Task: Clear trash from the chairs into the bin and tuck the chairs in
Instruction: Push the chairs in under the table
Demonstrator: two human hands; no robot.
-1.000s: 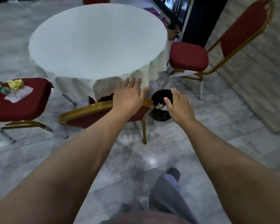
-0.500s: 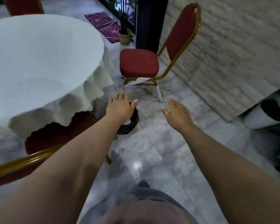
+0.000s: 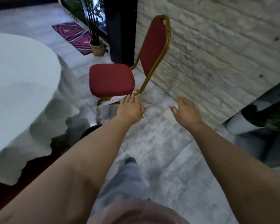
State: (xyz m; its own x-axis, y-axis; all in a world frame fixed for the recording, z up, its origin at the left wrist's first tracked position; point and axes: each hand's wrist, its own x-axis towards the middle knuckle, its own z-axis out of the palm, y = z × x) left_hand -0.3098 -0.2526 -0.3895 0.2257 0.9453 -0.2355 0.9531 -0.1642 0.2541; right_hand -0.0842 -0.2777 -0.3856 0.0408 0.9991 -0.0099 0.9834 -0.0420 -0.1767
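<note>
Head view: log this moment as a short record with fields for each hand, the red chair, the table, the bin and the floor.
left hand: open, fingers straight, holding nothing
right hand: open, fingers spread, holding nothing
red chair: stands apart from the table, back toward the stone wall; seat bare
paper scrap: white, hanging under the seat's front edge
table: round, white cloth, on the left
bin: dark, mostly hidden behind the left arm
floor: grey marble tiles
</note>
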